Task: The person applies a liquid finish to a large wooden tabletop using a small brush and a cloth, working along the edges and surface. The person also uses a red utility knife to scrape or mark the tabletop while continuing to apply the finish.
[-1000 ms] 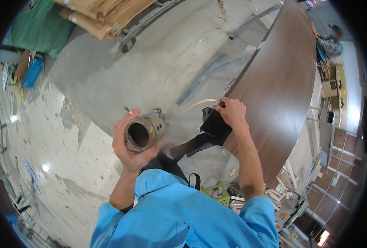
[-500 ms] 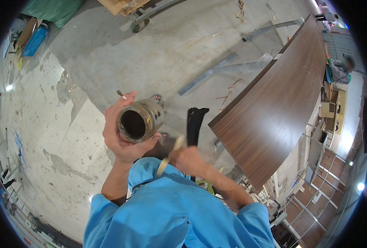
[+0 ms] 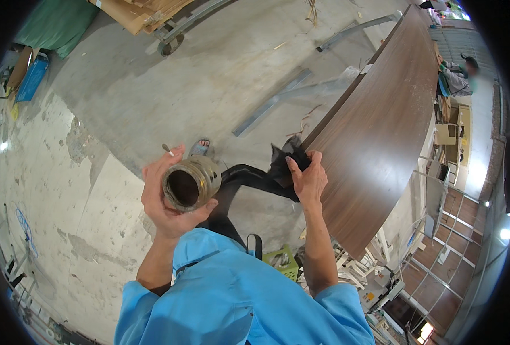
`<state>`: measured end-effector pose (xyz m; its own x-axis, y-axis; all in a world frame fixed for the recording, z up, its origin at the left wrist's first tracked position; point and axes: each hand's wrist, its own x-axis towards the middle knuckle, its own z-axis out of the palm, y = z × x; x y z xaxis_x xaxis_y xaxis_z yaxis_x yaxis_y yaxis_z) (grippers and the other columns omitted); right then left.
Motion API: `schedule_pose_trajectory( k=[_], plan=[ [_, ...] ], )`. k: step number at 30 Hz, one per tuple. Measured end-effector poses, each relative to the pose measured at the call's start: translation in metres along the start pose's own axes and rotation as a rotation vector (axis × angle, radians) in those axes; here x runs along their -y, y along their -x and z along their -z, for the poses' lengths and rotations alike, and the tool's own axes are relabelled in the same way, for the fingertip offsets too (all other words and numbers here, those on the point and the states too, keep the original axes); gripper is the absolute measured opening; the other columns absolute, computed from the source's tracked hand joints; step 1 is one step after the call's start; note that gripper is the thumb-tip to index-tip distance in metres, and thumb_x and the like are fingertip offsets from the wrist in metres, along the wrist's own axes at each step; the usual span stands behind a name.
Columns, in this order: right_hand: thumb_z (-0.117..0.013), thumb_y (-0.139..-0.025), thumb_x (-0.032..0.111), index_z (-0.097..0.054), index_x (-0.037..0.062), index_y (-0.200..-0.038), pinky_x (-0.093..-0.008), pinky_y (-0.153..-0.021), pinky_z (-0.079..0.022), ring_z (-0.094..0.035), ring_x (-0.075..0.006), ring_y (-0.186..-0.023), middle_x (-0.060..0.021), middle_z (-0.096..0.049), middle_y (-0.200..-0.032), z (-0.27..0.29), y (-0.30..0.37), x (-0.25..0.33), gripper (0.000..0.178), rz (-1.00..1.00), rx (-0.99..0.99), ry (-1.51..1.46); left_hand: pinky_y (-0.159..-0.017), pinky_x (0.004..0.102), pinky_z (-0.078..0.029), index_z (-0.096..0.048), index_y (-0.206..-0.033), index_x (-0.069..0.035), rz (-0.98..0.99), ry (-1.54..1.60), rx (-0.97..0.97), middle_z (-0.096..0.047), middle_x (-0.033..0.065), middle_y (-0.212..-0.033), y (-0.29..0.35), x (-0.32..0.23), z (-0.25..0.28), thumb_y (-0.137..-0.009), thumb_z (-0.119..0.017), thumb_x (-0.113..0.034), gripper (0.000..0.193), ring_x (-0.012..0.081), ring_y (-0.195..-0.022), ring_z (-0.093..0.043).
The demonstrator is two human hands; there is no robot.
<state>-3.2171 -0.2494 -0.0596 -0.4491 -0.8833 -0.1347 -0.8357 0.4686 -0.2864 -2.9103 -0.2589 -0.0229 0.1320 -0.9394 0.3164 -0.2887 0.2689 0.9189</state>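
My left hand [image 3: 166,195] is wrapped round a round, open-topped jar [image 3: 200,183], tilted so its dark inside shows. A small thin stick with a white part [image 3: 168,150] pokes out by the fingertips of that same hand. To the right, my right hand [image 3: 309,179] closes its thumb and fingers on a crumpled black cloth [image 3: 282,167] beside the near left edge of a brown wood-grain panel [image 3: 375,149]. From that cloth a black band [image 3: 246,171] runs left behind the jar; whether it is one piece with the cloth I cannot tell.
Metal channels [image 3: 272,103] lie on the concrete floor ahead. A wheeled cart [image 3: 177,37] with cardboard stands at the far left. My sandalled foot [image 3: 199,147] shows below. A green crate [image 3: 282,261] and wood offcuts are at right. Another person [image 3: 457,77] is beyond the panel.
My right hand has moved from near my waist out to the panel's edge, with the black cloth bunched in it. The pale strip near that hand is out of sight. The jar stays held.
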Motion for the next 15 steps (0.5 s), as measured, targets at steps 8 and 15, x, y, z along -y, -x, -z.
schedule_pose_trajectory(
  k=[8, 15],
  plan=[
    [-0.068, -0.090, 0.026, -0.060, 0.0052, -0.118, -0.0485, -0.085, -0.050, -0.066, -0.0421, -0.098, -0.0226, -0.070, -0.103, 0.004, -0.102, -0.059, 0.036, -0.152, -0.039, 0.008, -0.105, 0.0470, -0.044, -0.053, -0.130, 0.010, 0.010, -0.023, 0.098, -0.058, 0.0255, -0.127, -0.015, 0.010, -0.003, -0.067, -0.087, -0.042, 0.089, 0.0362, -0.121, -0.057],
    [-0.054, -0.087, 0.001, -0.056, 0.0193, -0.139, -0.0457, -0.074, -0.051, -0.063, -0.0378, -0.080, -0.0141, -0.060, -0.092, 0.024, -0.134, -0.069, 0.055, 0.389, -0.072, 0.264, -0.101, 0.0450, -0.044, -0.057, -0.125, 0.008, -0.038, -0.010, 0.107, -0.062, 0.0235, -0.123, -0.034, 0.009, -0.010, -0.061, -0.089, -0.035, 0.083, 0.0346, -0.115, -0.060]
  ],
)
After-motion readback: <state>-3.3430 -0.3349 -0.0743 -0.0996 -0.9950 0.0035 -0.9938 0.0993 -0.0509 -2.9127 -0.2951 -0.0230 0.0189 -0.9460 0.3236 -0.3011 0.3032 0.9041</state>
